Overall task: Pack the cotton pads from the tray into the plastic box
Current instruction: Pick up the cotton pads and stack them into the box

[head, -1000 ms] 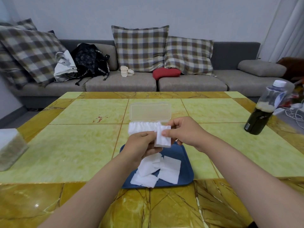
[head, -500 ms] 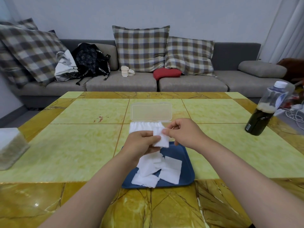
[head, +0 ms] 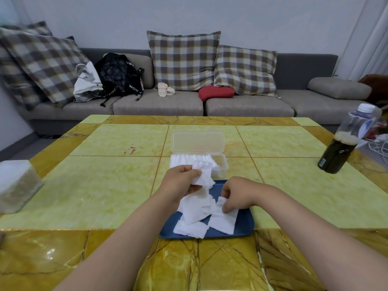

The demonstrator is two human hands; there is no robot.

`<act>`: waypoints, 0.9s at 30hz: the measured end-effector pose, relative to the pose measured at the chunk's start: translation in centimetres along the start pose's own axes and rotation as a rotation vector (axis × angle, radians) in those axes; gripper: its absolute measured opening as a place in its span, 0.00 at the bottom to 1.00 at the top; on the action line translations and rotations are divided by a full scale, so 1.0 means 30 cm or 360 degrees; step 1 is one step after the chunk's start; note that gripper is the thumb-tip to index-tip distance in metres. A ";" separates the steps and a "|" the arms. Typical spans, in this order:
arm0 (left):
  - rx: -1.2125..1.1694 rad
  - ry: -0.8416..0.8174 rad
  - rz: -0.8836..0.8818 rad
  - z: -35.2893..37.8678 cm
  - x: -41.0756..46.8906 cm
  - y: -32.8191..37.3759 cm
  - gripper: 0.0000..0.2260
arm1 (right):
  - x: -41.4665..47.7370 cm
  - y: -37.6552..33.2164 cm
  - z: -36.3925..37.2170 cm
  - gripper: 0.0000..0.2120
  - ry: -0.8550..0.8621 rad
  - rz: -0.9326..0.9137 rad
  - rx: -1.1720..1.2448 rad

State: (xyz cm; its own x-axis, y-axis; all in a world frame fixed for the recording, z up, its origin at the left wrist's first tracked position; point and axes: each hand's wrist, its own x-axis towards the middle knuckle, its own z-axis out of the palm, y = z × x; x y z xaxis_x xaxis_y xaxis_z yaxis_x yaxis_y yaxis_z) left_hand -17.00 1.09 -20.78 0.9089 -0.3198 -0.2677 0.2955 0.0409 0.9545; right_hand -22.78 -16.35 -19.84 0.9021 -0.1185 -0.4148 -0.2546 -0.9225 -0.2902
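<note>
A blue tray (head: 245,228) lies near the table's front edge with several white cotton pads (head: 195,211) loose on it. Behind it stands the clear plastic box (head: 220,166), lid up, with a row of pads filling its left part and an empty space at its right end. My left hand (head: 180,183) holds a small stack of cotton pads (head: 204,174) above the tray's far edge. My right hand (head: 237,194) is down on the tray, fingers pinching a pad (head: 225,215) there.
A dark bottle (head: 344,143) with a white cap stands at the table's right. A pale block-shaped pack (head: 16,185) sits at the left edge. A grey sofa (head: 157,106) with checked cushions and bags runs behind the table.
My right hand let go of the stack held by the left hand and dropped to the tray, where it now pinches a loose pad. The left hand stayed about where it was.
</note>
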 end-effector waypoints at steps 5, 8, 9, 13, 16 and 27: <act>-0.0044 0.0068 0.0017 -0.008 0.007 0.001 0.10 | -0.013 0.023 -0.056 0.06 0.0379 -0.0037 0.0485; -0.0093 0.0100 0.0013 -0.011 0.005 -0.001 0.05 | -0.039 0.020 -0.096 0.03 0.0580 -0.0082 0.1088; -0.0100 0.0092 0.0011 -0.008 0.000 -0.001 0.03 | -0.049 0.011 -0.104 0.03 0.0584 -0.0108 0.1285; -0.0185 -0.0031 -0.0025 0.014 -0.020 0.000 0.02 | -0.083 -0.033 -0.107 0.07 0.0391 -0.0230 0.1741; -0.0222 -0.0192 -0.0036 0.032 -0.031 -0.001 0.07 | -0.085 -0.051 -0.102 0.09 0.0407 -0.0233 0.1648; -0.0399 -0.0258 -0.0015 0.056 -0.042 -0.003 0.10 | -0.088 -0.064 -0.106 0.10 0.0607 -0.0103 0.1432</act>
State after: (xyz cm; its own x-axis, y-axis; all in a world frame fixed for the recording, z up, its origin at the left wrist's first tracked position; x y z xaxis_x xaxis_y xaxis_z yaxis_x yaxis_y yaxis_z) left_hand -18.65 -0.11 -20.29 0.8531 -0.4672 -0.2324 0.3853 0.2637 0.8843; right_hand -23.56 -15.42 -15.44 0.9355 -0.3345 -0.1140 -0.2283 -0.3257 -0.9175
